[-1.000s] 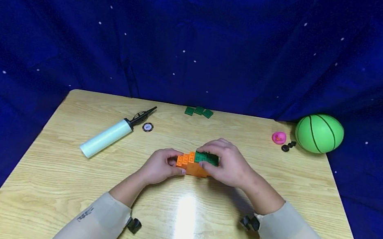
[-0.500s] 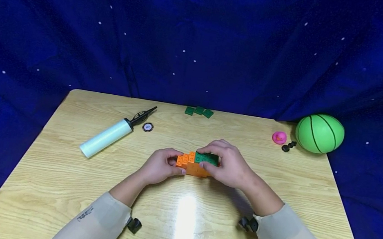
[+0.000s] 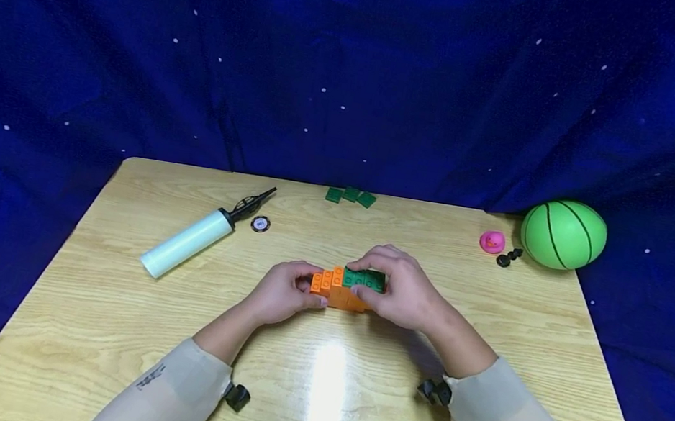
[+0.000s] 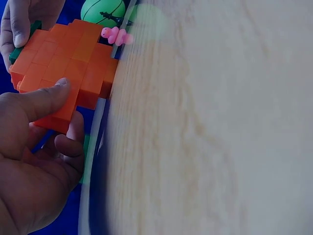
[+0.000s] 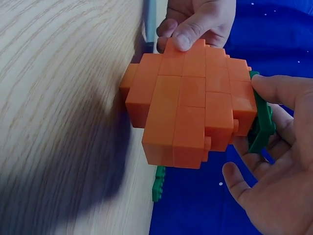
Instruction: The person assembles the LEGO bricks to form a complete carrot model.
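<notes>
An orange build of toy building bricks (image 3: 345, 300), stepped at its edges, stands upright at the middle of the table. My left hand (image 3: 282, 295) grips its left end, thumb on the near face, as the left wrist view also shows. Along the top right of the build lies a green toy brick plate (image 3: 366, 279), pinched by my right hand (image 3: 402, 291) between thumb and fingers. In the right wrist view the green plate (image 5: 264, 120) touches the orange bricks and juts past their edge at one end. Whether it is fully pressed on, I cannot tell.
Several small things lie on the wooden table (image 3: 161, 337): loose green plates (image 3: 350, 195) at the back edge, a hand pump (image 3: 192, 241) and poker chip (image 3: 260, 224) left, a pink rubber duck (image 3: 493, 242), a small black object (image 3: 504, 260) and a green ball (image 3: 563, 235) right.
Both hands keep their hold on the build. My right forearm has shifted slightly left, and more of the green plate's studs show than one second ago.
</notes>
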A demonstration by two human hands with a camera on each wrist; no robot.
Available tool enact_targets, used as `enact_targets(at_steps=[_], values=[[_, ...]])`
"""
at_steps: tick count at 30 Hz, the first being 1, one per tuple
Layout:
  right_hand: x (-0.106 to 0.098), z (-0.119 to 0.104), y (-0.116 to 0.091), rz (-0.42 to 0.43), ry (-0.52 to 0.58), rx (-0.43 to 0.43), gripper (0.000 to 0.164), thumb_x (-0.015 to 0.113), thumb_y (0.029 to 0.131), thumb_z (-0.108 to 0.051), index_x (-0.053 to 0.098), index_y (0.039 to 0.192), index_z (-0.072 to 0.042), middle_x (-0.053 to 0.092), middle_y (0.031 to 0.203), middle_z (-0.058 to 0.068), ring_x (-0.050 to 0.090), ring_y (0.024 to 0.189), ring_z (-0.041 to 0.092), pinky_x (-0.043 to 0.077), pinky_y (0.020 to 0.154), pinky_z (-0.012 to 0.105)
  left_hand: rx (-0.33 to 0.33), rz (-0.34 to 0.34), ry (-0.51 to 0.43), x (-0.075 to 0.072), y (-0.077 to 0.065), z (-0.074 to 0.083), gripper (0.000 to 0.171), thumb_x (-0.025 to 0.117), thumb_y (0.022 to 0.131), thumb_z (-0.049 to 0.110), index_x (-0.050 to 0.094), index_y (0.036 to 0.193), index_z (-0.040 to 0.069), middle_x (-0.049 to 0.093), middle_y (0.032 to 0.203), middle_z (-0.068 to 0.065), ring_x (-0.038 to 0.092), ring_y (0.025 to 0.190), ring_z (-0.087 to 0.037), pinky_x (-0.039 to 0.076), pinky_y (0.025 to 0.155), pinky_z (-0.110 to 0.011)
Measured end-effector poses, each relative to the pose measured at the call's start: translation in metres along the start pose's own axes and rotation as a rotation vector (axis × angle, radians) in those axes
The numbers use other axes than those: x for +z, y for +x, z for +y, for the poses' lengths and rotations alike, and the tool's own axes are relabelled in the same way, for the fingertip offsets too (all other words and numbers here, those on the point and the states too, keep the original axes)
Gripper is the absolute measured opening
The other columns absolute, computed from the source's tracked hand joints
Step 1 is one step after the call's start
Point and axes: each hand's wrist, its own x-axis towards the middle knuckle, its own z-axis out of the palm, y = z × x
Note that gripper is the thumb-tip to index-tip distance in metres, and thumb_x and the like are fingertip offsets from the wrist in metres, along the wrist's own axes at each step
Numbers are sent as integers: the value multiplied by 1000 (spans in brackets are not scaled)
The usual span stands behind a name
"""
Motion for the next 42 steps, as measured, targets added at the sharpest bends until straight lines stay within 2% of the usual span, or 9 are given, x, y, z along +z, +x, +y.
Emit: enact_targets(at_steps=[6, 12, 25, 33, 42], values=[[-1, 6, 0, 6, 10, -45, 30, 82, 89, -15, 77, 118, -17, 71, 112, -7, 61, 109, 17, 51, 91, 44, -8, 5, 19, 0, 0, -1, 48, 89, 83, 14, 72, 127, 5, 72, 98, -3, 68, 81, -14, 57, 73, -31], [0, 10, 9, 12, 15, -77, 30, 82, 89, -13, 77, 118, -16, 71, 113, -6, 61, 110, 17, 50, 93, 44, -23, 29, 42, -4, 3, -3, 51, 89, 84, 19, 70, 130, 5, 70, 96, -2, 66, 81, -15, 55, 74, -32], [6, 9, 19, 7, 14, -9, 32, 81, 91, -16, 74, 123, -16, 69, 117, -3, 58, 116, 21, 48, 97, 46, -44, 35, 32, -15, 10, -4, 52, 88, 85, 16, 69, 131, 4, 72, 98, -4, 68, 84, -16, 57, 76, -32], [6, 12, 19, -1, 59, 3, 33, 80, 92, -18, 73, 124, -17, 68, 123, -3, 58, 122, 21, 48, 102, 48, -41, 31, 29, -16, 11, -4, 52, 88, 85, 16, 69, 132, 4, 73, 101, -4, 69, 86, -15, 58, 79, -33], [7, 16, 18, 5, 85, 14, 34, 81, 92, -20, 72, 125, -18, 67, 126, -2, 57, 123, 22, 48, 101, 47, -49, 34, 36, -16, 12, -6, 54, 88, 85, 18, 68, 134, 5, 72, 100, -3, 67, 85, -16, 57, 79, -33]])
